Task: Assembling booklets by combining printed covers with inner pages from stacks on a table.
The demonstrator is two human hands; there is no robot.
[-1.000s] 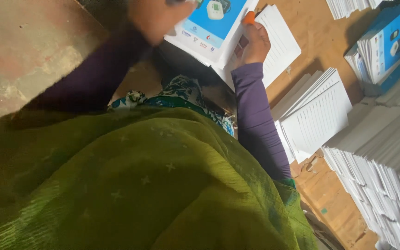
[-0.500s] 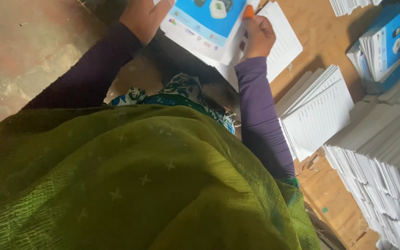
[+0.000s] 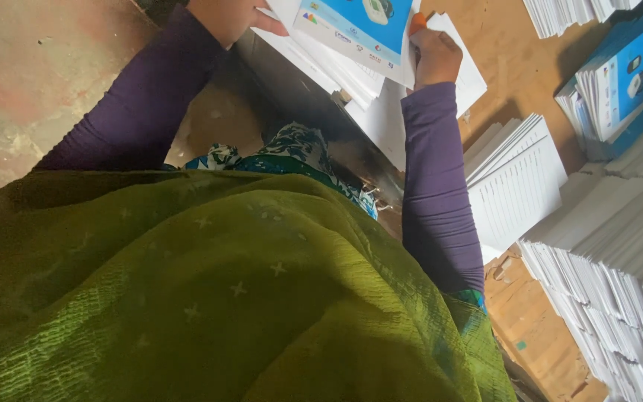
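View from a head camera looking steeply down a person's body, draped in a crinkled green cloth (image 3: 210, 298), to the top of the frame where both hands work. The two hands are apart, one at each side of a fanned bundle of white paper sheets with a blue printed cover sheet on top (image 3: 359, 30). The left hand (image 3: 228, 16) grips the bundle's left edge; the right hand (image 3: 434, 58) is curled closed at its right edge, beside something small and orange (image 3: 417, 22) that cannot be identified. The bundle lies far from the body, between the hands, its long axis running left to right and slightly tilted. Both hands are equally close to it.

To the right, on brown cardboard (image 3: 507, 45), lie a white paper stack (image 3: 519, 182), larger stacks (image 3: 619, 253) and blue-covered booklets (image 3: 626, 74). The left hand's fingers and the bundle's far end are cut off by the frame.
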